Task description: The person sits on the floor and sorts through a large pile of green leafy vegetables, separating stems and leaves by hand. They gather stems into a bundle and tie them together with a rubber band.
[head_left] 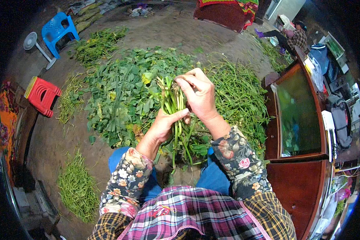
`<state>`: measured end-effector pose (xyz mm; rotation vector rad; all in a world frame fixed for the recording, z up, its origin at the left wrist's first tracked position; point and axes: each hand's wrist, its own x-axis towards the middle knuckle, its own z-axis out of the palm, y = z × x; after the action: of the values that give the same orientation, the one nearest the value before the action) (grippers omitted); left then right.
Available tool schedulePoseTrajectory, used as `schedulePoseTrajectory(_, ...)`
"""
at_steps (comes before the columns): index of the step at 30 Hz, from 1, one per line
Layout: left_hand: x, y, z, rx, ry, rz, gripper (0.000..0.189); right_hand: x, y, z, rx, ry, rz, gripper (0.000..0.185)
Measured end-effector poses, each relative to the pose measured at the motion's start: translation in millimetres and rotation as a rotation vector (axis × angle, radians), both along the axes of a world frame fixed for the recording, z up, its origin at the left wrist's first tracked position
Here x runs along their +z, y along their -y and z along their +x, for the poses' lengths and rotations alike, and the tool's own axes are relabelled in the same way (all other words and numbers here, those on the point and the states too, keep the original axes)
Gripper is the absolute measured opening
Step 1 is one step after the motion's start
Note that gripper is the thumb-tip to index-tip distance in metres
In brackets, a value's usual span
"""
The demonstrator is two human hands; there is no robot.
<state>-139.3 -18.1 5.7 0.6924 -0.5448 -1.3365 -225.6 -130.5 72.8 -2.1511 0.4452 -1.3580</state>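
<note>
A bundle of green leafy stems (172, 102) is upright in front of me, cut or root ends up, with looser stems and leaves hanging below. My left hand (168, 121) is wrapped around its middle, thumb across the front. Close to the top, my right hand (199, 93) has thumb and fingertips pinched together at the stem ends. Exactly what lies between those fingertips is too small to make out. Beyond both hands spreads a broad pile of green leaves (129, 87), and a heap of thin green stems (240, 99) adjoins it on the right.
Smaller stem piles lie at the lower left (78, 189) and upper left (97, 46). A red plastic stool (43, 96), a blue plastic chair (58, 31) and a pale stand (39, 49) are on the left. Wooden cabinets (294, 186) line the right. Another person (297, 39) sits at the far right.
</note>
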Motion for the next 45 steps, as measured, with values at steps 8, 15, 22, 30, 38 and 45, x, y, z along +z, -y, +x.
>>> schedulePoseTrajectory(8,-5.6,-0.2,0.7,-0.066,0.162,0.062,0.024,-11.7,1.7,4.4,-0.081,-0.105,0.021,0.011)
schedulePoseTrajectory(15,-0.6,0.1,11.2,0.013,0.209,0.064,0.019,-9.2,23.1,-9.1,0.218,0.041,0.620,0.023)
schedulePoseTrajectory(22,3.9,-1.8,60.1,0.251,0.065,-0.036,0.033,-20.6,36.2,-37.3,0.197,-0.109,0.589,0.018)
schedulePoseTrajectory(30,2.2,-6.6,115.5,0.461,-0.390,-0.253,0.010,-23.4,35.0,-58.8,0.350,-0.390,0.588,0.022)
schedulePoseTrajectory(38,0.1,-5.4,120.7,0.623,-0.406,-0.164,0.011,-42.0,0.8,-48.6,0.445,-0.745,-0.072,0.030)
schedulePoseTrajectory(45,4.6,-5.8,115.2,0.600,-0.361,-0.155,0.012,-39.0,-4.6,-44.2,0.399,-0.866,-0.024,0.031)
